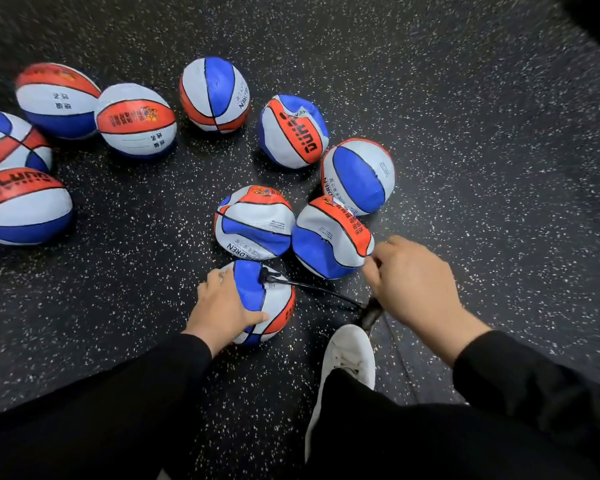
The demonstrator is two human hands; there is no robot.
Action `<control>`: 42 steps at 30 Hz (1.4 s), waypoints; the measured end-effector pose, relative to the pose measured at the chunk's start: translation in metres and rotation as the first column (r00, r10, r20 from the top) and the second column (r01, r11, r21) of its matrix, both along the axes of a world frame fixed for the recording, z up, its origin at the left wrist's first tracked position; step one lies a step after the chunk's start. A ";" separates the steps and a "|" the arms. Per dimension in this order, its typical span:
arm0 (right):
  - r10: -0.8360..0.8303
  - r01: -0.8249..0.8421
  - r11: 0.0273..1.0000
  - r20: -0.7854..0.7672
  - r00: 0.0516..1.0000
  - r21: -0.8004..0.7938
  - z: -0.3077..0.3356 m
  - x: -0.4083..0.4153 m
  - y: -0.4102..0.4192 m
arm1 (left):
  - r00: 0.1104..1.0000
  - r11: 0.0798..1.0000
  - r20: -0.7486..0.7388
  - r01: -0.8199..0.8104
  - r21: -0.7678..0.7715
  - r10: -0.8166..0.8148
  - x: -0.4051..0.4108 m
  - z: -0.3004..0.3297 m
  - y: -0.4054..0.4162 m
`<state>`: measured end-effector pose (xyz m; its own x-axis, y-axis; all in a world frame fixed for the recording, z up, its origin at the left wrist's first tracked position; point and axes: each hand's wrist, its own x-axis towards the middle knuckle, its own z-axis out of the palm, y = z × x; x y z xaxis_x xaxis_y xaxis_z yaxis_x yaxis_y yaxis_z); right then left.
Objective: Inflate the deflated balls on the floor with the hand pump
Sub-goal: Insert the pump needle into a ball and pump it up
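A near ball [262, 299] on the speckled floor [465, 133] is steadied by the left hand [222, 303], fingers spread, hose [323, 291] plugged in, pump handle [371, 315] gripped by the right hand [413, 278], a white shoe [347, 355] beside, crumpled balls [253, 221] beyond.

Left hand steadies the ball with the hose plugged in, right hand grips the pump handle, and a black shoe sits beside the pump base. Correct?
Not quite: the head view shows a white shoe, not black. The rest holds: left hand, ball, hose, right hand, pump.
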<state>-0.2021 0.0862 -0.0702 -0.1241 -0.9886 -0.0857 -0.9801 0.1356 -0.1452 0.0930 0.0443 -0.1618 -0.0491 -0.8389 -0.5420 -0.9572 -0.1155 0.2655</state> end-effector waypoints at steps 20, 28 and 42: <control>0.018 -0.010 0.994 0.073 0.997 -0.106 -0.008 0.001 -0.006 | 0.991 0.996 -0.116 -0.056 0.075 0.065 0.013 -0.016 -0.006; -0.118 0.128 0.979 0.072 0.990 -0.159 -0.068 0.006 0.035 | 0.993 0.995 -0.094 -0.064 0.071 0.071 0.007 -0.016 -0.006; 0.022 -0.014 0.985 0.042 0.999 -0.172 -0.015 0.002 0.004 | 0.992 0.996 -0.103 -0.062 0.070 0.069 0.010 -0.020 -0.004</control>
<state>-0.1998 0.0901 -0.0847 -0.1063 -0.9911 0.0807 -0.9743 0.0876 -0.2076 0.1033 0.0398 -0.1821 -0.0551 -0.8043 -0.5916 -0.9141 -0.1977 0.3540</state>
